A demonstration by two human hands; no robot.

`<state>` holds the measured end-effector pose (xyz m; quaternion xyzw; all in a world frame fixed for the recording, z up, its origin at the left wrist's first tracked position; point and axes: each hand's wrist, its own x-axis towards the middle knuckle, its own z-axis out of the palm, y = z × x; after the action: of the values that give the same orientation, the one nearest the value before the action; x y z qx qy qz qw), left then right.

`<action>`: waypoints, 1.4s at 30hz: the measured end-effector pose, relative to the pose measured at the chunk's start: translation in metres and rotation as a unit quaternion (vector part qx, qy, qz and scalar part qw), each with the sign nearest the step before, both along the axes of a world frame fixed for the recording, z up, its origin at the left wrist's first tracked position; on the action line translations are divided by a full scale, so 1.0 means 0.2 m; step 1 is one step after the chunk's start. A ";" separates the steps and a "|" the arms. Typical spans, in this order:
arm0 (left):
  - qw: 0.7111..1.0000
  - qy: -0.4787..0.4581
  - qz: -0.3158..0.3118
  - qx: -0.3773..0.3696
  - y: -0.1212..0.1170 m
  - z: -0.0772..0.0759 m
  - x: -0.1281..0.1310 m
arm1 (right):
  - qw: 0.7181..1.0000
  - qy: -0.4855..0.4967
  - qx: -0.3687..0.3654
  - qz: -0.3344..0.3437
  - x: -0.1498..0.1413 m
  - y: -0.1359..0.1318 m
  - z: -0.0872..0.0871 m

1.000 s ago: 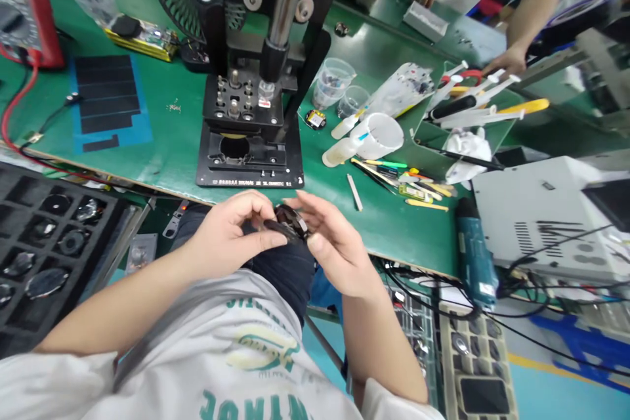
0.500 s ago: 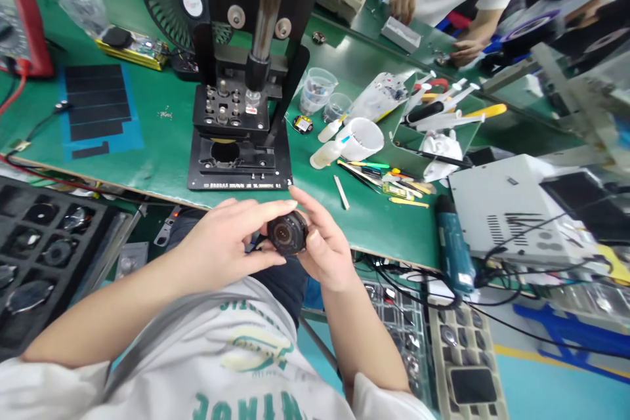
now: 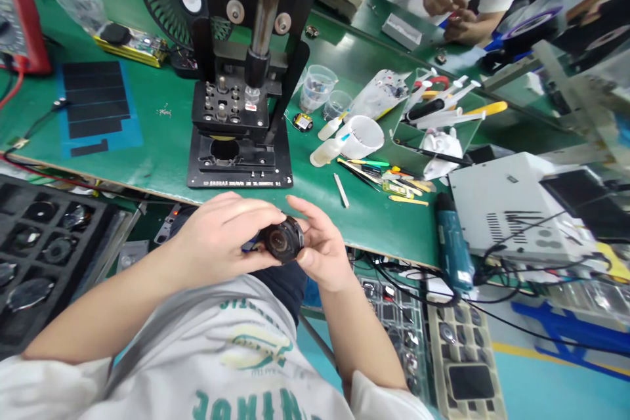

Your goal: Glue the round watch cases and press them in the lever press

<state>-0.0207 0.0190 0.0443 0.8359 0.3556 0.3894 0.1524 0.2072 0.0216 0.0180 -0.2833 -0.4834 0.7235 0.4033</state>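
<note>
A round black watch case (image 3: 281, 241), its dark sensor-like back facing up, is held just in front of the bench edge. My left hand (image 3: 224, 230) grips it from the left, fingers over the top and thumb below. On the other side, my right hand (image 3: 322, 246) has its thumb at the lower right rim, with the index finger raised and the other fingers partly hidden behind the case. Beyond the hands stands a black press (image 3: 241, 167) with a round recess in its base.
Left of me is a foam tray (image 3: 49, 262) of watch parts. Tweezers and picks (image 3: 388, 180), cups (image 3: 364, 134) and a teal electric screwdriver (image 3: 455, 249) lie to the right. Across the bench, a co-worker's hands (image 3: 450, 10) meet. A parts tray (image 3: 467, 354) sits lower right.
The watch case has shifted slightly left and down and turned a little. My right fingers have loosened and spread somewhat. The co-worker's hands have come together.
</note>
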 end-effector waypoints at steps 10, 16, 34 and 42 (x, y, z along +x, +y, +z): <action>0.997 -0.041 0.004 -0.062 -0.02 -0.01 0.01 | 0.999 0.020 0.014 -0.034 0.01 -0.01 -0.04; 0.985 -0.142 0.007 -0.096 -0.04 -0.08 0.02 | 0.999 0.009 -0.021 -0.048 -0.02 -0.02 -0.04; 0.962 0.073 0.243 0.100 -0.30 -0.35 -0.20 | 0.988 0.041 -0.127 -0.080 -0.50 -0.15 -0.22; 0.850 -0.126 0.469 -0.202 -0.54 -0.50 -0.47 | 0.939 0.064 -0.337 0.010 -1.05 -0.19 -0.34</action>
<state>-0.1140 -0.0896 -0.0561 0.4640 0.7542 0.4359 0.1609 -0.0032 -0.0173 -0.0495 -0.3512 -0.1872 0.8644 0.3071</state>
